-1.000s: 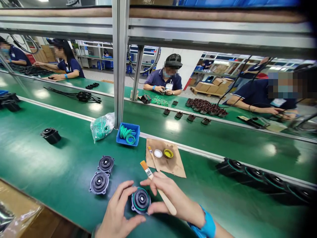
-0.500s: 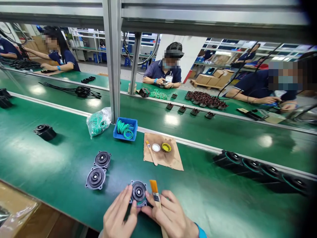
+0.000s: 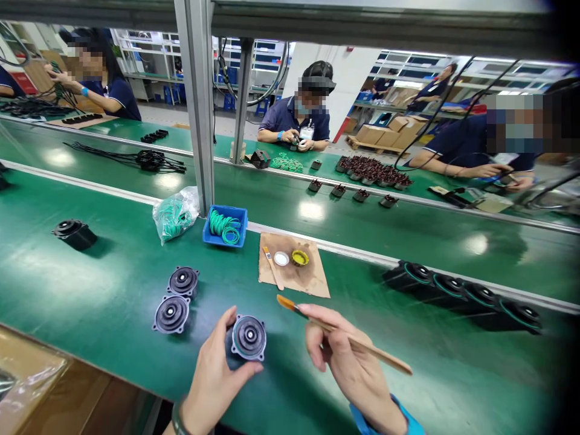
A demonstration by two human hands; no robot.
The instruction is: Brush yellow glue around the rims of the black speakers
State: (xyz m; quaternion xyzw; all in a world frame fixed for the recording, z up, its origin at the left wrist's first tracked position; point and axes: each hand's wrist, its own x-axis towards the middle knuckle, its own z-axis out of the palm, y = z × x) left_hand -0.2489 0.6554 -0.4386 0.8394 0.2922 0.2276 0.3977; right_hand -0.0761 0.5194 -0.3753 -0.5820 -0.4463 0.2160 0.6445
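Note:
My left hand (image 3: 216, 365) is curved around a round black motor-like housing (image 3: 249, 337) with a grey flanged rim, its thumb at the lower edge and its fingers at the left side. In my right hand (image 3: 342, 347) is a flat paintbrush (image 3: 369, 347) with orange bristles and a wooden handle, raised to the right of that housing with the bristles pointing left. Left of my left hand, two similar housings (image 3: 171, 314) stand touching each other. Beyond the hands lies a stained cardboard sheet (image 3: 312, 284) bearing a second brush (image 3: 272, 269), a white round lid (image 3: 281, 258) and a yellow-rimmed cup (image 3: 299, 258).
A blue bin (image 3: 225, 241) of green rings and a plastic bag (image 3: 174, 217) of them stand by the metal post (image 3: 197, 109). Several housings with green rings (image 3: 466, 293) line the right. Another housing (image 3: 75, 234) stands left. Co-workers (image 3: 296, 115) sit across the conveyor.
My right hand has moved right, away from the housing, and the brush has swung from upright to slanting left. My left hand has opened wider around the housing. The view has shifted slightly.

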